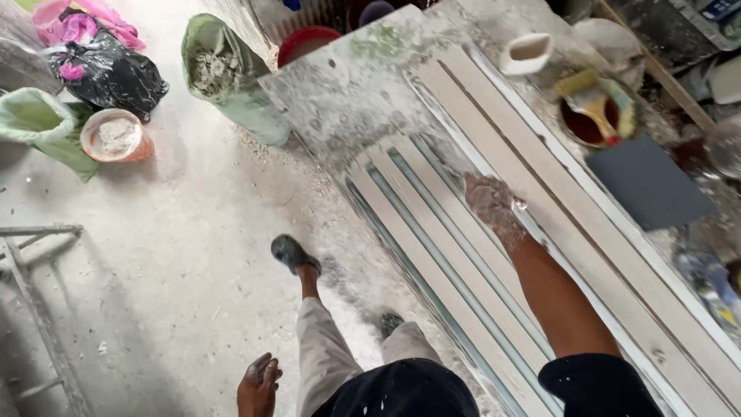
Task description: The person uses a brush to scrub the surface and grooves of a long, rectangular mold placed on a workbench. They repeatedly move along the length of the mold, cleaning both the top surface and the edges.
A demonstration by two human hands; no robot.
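My right hand (494, 205), coated in white plaster, rests with its fingers bent on the long white plaster strips (432, 232) that lie side by side on the dusty work table (347, 85). It grips nothing that I can see. My left hand (258, 382) hangs loose beside my leg over the floor, holding nothing, with its fingers slightly curled. More long white strips (540, 177) run diagonally along the table to the right of my right hand.
A white jug (529, 52), a bowl of dark liquid with a brush (594, 108) and a dark sheet (648, 181) sit on the table's far side. Green sacks (224, 69), a black bag (108, 69) and an orange bowl (116, 135) stand on the floor. Metal frame (35, 286) at left.
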